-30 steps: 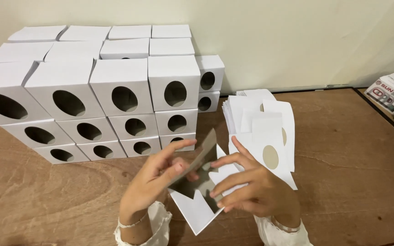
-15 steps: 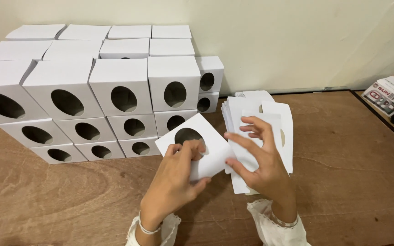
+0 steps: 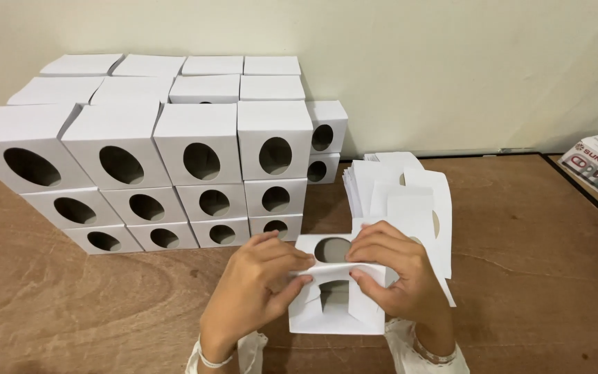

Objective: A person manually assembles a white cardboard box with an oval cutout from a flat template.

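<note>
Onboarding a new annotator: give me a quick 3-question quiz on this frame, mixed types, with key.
1. True or false: both hands grip the same half-folded white box.
2. Where does the pile of flat white blanks lie? A) left of the stacked boxes B) right of the stacked boxes, behind the right hand C) on top of the stacked boxes
3. What shape is the hole cut in the front of each stacked box?

Key:
1. True: the left hand and the right hand both pinch it.
2. B
3. An oval.
</note>
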